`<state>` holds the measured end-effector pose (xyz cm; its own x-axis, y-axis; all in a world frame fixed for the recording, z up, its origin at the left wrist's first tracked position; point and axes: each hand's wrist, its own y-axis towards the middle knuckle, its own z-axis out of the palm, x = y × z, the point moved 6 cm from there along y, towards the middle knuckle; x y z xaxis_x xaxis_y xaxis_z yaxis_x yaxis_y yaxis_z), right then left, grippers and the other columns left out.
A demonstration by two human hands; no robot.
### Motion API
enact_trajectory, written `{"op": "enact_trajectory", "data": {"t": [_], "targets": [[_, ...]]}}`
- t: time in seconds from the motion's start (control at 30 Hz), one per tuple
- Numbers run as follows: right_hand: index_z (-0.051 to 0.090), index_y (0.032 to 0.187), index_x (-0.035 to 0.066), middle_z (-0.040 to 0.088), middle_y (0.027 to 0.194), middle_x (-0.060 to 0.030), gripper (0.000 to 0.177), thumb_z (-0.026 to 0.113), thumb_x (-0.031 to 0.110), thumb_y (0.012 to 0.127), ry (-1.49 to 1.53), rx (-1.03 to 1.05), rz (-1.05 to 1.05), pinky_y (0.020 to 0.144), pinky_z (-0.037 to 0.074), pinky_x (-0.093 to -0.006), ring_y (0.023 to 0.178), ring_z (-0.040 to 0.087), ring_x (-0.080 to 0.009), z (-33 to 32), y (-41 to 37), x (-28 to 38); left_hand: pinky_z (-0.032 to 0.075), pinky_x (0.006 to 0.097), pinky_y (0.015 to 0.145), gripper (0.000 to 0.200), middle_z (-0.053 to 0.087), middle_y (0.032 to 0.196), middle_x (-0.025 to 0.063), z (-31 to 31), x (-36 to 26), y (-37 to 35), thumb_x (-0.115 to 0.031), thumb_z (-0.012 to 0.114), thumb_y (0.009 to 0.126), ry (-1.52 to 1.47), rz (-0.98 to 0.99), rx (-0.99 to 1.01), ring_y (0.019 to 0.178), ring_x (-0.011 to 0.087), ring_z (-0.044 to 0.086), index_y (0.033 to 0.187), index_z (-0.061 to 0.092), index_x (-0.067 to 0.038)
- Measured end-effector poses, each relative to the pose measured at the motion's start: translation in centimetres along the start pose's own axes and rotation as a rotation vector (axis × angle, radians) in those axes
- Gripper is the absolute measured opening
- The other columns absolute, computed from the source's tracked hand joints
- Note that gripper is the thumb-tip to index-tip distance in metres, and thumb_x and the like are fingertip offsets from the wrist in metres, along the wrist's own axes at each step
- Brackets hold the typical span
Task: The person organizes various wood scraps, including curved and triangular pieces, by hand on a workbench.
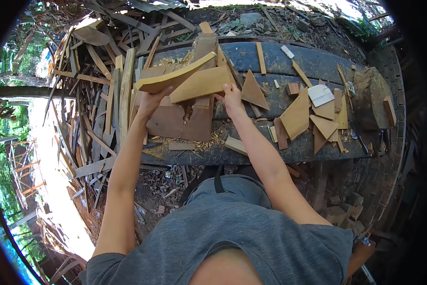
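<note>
My left hand (pixel 151 102) grips the near end of a long, slightly curved piece of wood (pixel 175 77), raised over the bench. In my right hand (pixel 232 100), thumb on top, is the right end of a flat, tapered wooden board (pixel 201 84). The two pieces overlap in this view, the curved one lying to the upper left of the board. Beneath them, a brown wooden plank (pixel 178 124) with a ragged notch and wood chips rests on the bench. A triangular offcut (pixel 254 92) lies to the right of my right hand.
Chips and a small wood strip (pixel 181 147) lie along the near edge of the dark workbench (pixel 242 52). Several offcuts surround a white block (pixel 321 95) on the right, beside a thick wood stump (pixel 373 95). Scrap wood (pixel 92 95) is heaped at the left.
</note>
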<state>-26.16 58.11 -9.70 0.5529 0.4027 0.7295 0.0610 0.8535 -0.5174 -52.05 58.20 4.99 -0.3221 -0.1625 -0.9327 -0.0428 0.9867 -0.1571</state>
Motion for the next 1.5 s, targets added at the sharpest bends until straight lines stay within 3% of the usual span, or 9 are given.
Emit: {"op": "enact_trajectory", "data": {"t": [0.03, 0.17, 0.23, 0.37, 0.43, 0.97, 1.37, 1.5], "targets": [[0.05, 0.118, 0.0, 0.058, 0.107, -0.0108, 0.027, 0.047, 0.014, 0.096, -0.046, 0.156, 0.011, 0.073, 0.057, -0.0336, 0.091, 0.062, -0.0206, 0.6, 0.5, 0.3, 0.045, 0.0263, 0.076, 0.031, 0.066, 0.092, 0.0041, 0.6, -0.2, 0.5, -0.018, 0.077, 0.077, 0.004, 0.008, 0.033, 0.086, 0.0118, 0.058, 0.1, 0.065, 0.0], [0.054, 0.113, 0.002, 0.059, 0.1, -0.0067, 0.024, 0.051, 0.018, 0.095, -0.275, 0.145, 0.017, 0.072, 0.056, -0.033, 0.09, 0.061, -0.017, 1.1, 0.9, 0.3, 0.047, 0.0276, 0.078, 0.031, 0.066, 0.095, 0.0051, 2.2, 0.1, 2.2, -0.016, 0.075, 0.078, 0.042, -0.007, 0.119, 0.087, 0.0135, 0.06, 0.103, 0.065, 0.0], [0.056, 0.114, 0.001, 0.063, 0.097, -0.0092, 0.028, 0.054, 0.018, 0.092, -0.318, 0.064, -0.059, 0.061, 0.054, -0.0294, 0.082, 0.063, -0.0152, 0.8, 1.1, 0.0, 0.046, 0.0283, 0.08, 0.033, 0.066, 0.097, 0.0056, 2.0, 0.9, 2.8, -0.016, 0.076, 0.078, 0.037, -0.038, 0.117, 0.089, 0.0138, 0.059, 0.104, 0.064, 0.001], [0.058, 0.114, 0.001, 0.063, 0.091, -0.0083, 0.029, 0.056, 0.018, 0.091, -0.352, 0.048, -0.106, 0.055, 0.051, -0.027, 0.073, 0.061, -0.0132, 0.2, 1.9, 0.3, 0.045, 0.0305, 0.085, 0.04, 0.064, 0.104, 0.0069, 0.9, 2.9, 2.7, -0.017, 0.077, 0.077, 0.038, -0.08, 0.05, 0.097, 0.0152, 0.058, 0.109, 0.062, 0.001], [0.053, 0.117, 0.002, 0.058, 0.101, -0.0068, 0.028, 0.054, 0.017, 0.093, -0.353, 0.069, -0.031, 0.067, 0.056, -0.0291, 0.087, 0.061, -0.0156, 0.3, 1.5, 0.9, 0.044, 0.0309, 0.087, 0.042, 0.064, 0.106, 0.0072, 0.3, 3.7, 2.2, -0.018, 0.078, 0.076, 0.007, -0.096, 0.065, 0.099, 0.0157, 0.057, 0.11, 0.061, 0.001], [0.052, 0.12, 0.0, 0.058, 0.105, -0.0087, 0.031, 0.054, 0.016, 0.093, -0.348, 0.116, 0.002, 0.075, 0.056, -0.0339, 0.092, 0.062, -0.0198, 0.0, 2.9, 0.4, 0.042, 0.0324, 0.092, 0.05, 0.061, 0.113, 0.0104, 0.1, 5.9, 2.4, -0.019, 0.079, 0.075, -0.022, -0.164, 0.078, 0.106, 0.0193, 0.054, 0.115, 0.059, 0.002], [0.051, 0.121, 0.0, 0.058, 0.107, -0.0093, 0.031, 0.053, 0.015, 0.094, -0.291, 0.159, 0.047, 0.078, 0.055, -0.0361, 0.094, 0.062, -0.0205, 0.2, 2.5, 0.7, 0.044, 0.0319, 0.088, 0.051, 0.061, 0.111, 0.0104, -1.7, 7.5, 2.8, -0.019, 0.08, 0.074, 0.0, -0.106, 0.137, 0.103, 0.0195, 0.055, 0.114, 0.058, 0.002], [0.05, 0.121, 0.0, 0.058, 0.108, -0.0094, 0.032, 0.053, 0.015, 0.094, -0.295, 0.157, 0.051, 0.079, 0.055, -0.0364, 0.094, 0.061, -0.0208, 0.2, 2.6, 0.5, 0.045, 0.0317, 0.087, 0.051, 0.061, 0.111, 0.011, -1.7, 6.7, 2.2, -0.02, 0.08, 0.074, 0.021, -0.106, 0.073, 0.102, 0.0192, 0.056, 0.114, 0.058, 0.003]]}}
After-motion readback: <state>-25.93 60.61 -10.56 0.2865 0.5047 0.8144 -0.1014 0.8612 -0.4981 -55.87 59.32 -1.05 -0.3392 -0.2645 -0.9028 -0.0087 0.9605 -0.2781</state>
